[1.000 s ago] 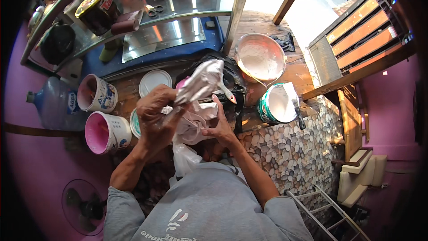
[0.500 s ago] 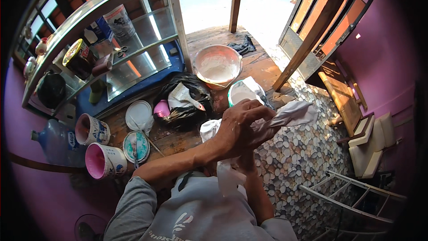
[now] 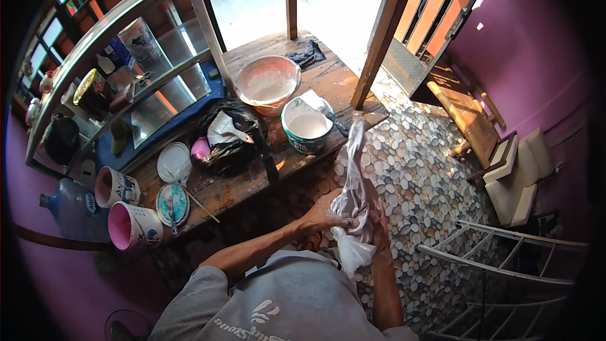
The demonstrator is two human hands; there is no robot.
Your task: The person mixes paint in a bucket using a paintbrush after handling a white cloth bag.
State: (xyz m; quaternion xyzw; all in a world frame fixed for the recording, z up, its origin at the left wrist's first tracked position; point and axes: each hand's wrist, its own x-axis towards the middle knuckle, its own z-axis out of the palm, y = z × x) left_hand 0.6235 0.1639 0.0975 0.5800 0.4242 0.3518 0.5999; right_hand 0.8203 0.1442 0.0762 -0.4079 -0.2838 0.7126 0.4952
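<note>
A twisted, light greyish-white cloth (image 3: 357, 194) is bunched up in front of my chest, its narrow end pointing away from me. My left hand (image 3: 328, 211) is closed round its left side. On the other side my right hand (image 3: 380, 227) grips it too, its fingers partly hidden behind the folds. A paler, shinier white bunch (image 3: 355, 254) hangs below my hands; whether it is plastic or cloth I cannot tell. Just beyond the cloth, a white bucket with a green band (image 3: 307, 121) stands at the bench edge, a spatula-like tool (image 3: 328, 112) lying across its rim.
On the wooden bench (image 3: 246, 192) are an orange basin (image 3: 268, 82) of whitish material, a black plastic bag (image 3: 218, 151) and paint tubs (image 3: 129, 227). A glass cabinet (image 3: 170, 57) stands at left. At right are a metal ladder (image 3: 499, 249), a chair (image 3: 527, 177) and the pebble-patterned floor (image 3: 429, 189).
My left arm no longer crosses over the right. Both hands have come closer to my body, and the cloth now points forward instead of rightward. The view has shifted right.
</note>
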